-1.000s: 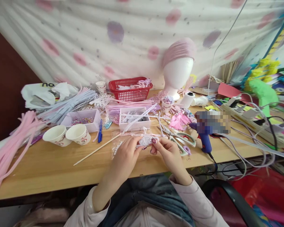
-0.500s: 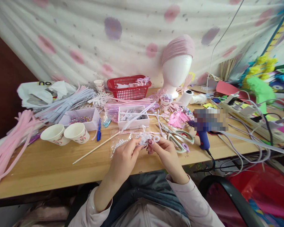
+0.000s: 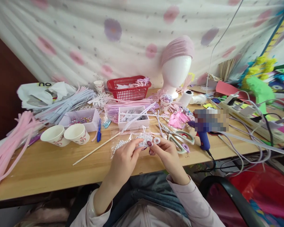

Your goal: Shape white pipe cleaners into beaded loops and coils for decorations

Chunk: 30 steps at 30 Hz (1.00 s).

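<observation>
We held a small whitish piece (image 3: 142, 143) above the front part of the bench (image 3: 49, 164), pinched between the fingertips of both hands. Our left hand (image 3: 123, 156) gripped it from one side with thumb and fingers, and our right hand (image 3: 168, 154) met it from the other, dark-red nails close against it. A pale loop (image 3: 158, 140) stood out at our right fingers; we could not tell whether it was joined to the piece. Just beyond our hands lay a clear bag of white pearls (image 3: 119, 146), and a thin wooden stick (image 3: 96, 149) slanted across the bench to the left. To the right we had scissors (image 3: 172, 134) with pale green handles, a purple ring (image 3: 187, 148) beside them, and further out a blue glue gun (image 3: 204, 140), partly blurred out. A white box (image 3: 138, 125) stood behind the bag, with pale strips (image 3: 142, 114) lying across it. To its left lay a blue pen (image 3: 98, 130), near two paper cups (image 3: 77, 134) that stood side by side. At the back we saw a red basket (image 3: 129, 94) and a white head form (image 3: 176, 71) in a pink cap (image 3: 178, 49).
</observation>
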Each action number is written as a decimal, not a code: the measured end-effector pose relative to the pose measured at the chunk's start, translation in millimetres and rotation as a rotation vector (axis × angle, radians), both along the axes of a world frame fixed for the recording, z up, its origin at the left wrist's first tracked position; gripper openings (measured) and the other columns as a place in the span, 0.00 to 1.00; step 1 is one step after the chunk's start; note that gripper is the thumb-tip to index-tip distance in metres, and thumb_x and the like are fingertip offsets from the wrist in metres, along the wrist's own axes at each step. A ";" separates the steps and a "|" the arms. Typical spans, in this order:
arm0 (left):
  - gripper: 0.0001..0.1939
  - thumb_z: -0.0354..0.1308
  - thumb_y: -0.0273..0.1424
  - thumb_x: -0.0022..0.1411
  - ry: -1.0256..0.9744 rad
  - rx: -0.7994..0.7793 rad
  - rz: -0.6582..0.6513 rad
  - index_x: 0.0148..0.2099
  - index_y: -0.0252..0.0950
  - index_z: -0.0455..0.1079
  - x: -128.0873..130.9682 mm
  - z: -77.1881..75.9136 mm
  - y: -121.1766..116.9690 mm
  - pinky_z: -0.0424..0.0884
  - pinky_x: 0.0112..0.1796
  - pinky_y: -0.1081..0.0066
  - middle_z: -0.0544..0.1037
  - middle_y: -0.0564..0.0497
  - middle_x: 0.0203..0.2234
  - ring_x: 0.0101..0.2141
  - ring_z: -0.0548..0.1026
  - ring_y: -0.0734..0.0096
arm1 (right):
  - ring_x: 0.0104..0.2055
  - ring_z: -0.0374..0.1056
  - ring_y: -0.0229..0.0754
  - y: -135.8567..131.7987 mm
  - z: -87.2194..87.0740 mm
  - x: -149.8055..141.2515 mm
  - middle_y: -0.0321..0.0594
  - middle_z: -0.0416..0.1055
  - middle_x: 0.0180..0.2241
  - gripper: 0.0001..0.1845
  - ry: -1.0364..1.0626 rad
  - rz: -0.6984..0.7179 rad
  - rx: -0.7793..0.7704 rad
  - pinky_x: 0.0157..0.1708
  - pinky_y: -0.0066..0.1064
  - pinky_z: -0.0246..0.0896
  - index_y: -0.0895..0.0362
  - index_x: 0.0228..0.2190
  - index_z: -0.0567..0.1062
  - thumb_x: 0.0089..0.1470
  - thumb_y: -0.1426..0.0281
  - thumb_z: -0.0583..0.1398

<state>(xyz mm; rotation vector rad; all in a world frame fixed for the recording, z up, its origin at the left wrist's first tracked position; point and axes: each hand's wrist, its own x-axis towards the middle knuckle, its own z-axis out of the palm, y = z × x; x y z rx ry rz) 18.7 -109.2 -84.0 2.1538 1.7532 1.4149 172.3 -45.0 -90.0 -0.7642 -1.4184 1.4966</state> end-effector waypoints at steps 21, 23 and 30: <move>0.17 0.59 0.28 0.63 0.012 0.007 -0.111 0.55 0.39 0.71 0.8 8.1 1.8 0.78 0.36 0.71 0.78 0.44 0.43 0.43 0.78 0.63 | 0.23 0.63 0.36 4.0 2.4 8.7 0.34 0.67 0.20 0.16 0.007 0.093 0.026 0.25 0.26 0.59 0.57 0.20 0.74 0.49 0.61 0.69; 0.14 0.59 0.26 0.63 0.028 0.034 -0.152 0.51 0.37 0.73 1.2 8.9 4.2 0.78 0.36 0.71 0.78 0.44 0.40 0.41 0.79 0.64 | 0.24 0.61 0.36 4.3 1.7 9.2 0.33 0.65 0.21 0.16 0.031 0.101 0.014 0.25 0.26 0.58 0.57 0.19 0.73 0.48 0.61 0.69; 0.10 0.58 0.25 0.63 -0.012 0.139 -0.167 0.46 0.37 0.75 6.0 5.8 9.2 0.78 0.36 0.70 0.82 0.46 0.35 0.35 0.80 0.67 | 0.26 0.61 0.36 4.5 -2.8 6.1 0.34 0.66 0.23 0.18 0.056 0.158 -0.063 0.27 0.27 0.60 0.56 0.22 0.74 0.48 0.56 0.69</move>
